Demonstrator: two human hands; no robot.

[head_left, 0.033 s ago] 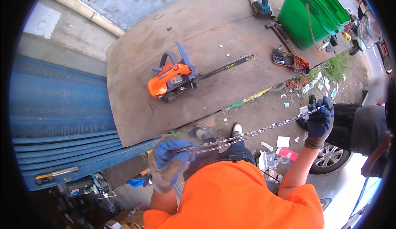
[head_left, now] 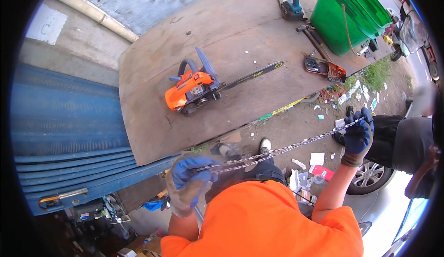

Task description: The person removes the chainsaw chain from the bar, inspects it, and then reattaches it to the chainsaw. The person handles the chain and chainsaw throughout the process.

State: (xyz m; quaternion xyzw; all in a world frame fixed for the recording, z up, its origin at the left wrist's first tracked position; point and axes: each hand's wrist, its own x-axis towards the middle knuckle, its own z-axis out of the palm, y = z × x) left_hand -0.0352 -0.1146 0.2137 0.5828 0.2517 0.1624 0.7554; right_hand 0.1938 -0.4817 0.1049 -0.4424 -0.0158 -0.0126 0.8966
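A saw chain (head_left: 286,150) is stretched in a long narrow loop in front of my orange shirt, its two strands close together. My left hand (head_left: 190,183), in a blue and grey glove, is closed on one end. The other end is pinched in the gloved fingers of my right hand (head_left: 359,134), higher and to the right. On the worktable beyond lies an orange chainsaw (head_left: 192,86) with its guide bar (head_left: 254,75) pointing right. The bar's edge looks bare, and the saw's near side shows exposed parts.
An orange chainsaw cover (head_left: 326,68), a hammer (head_left: 314,39), a teal cordless drill (head_left: 293,0) and a green bucket (head_left: 340,21) rest on the brown tabletop (head_left: 162,132). A blue shutter (head_left: 69,113) borders the left. At right stands another person (head_left: 409,141) by a car wheel (head_left: 370,178). Litter covers the ground.
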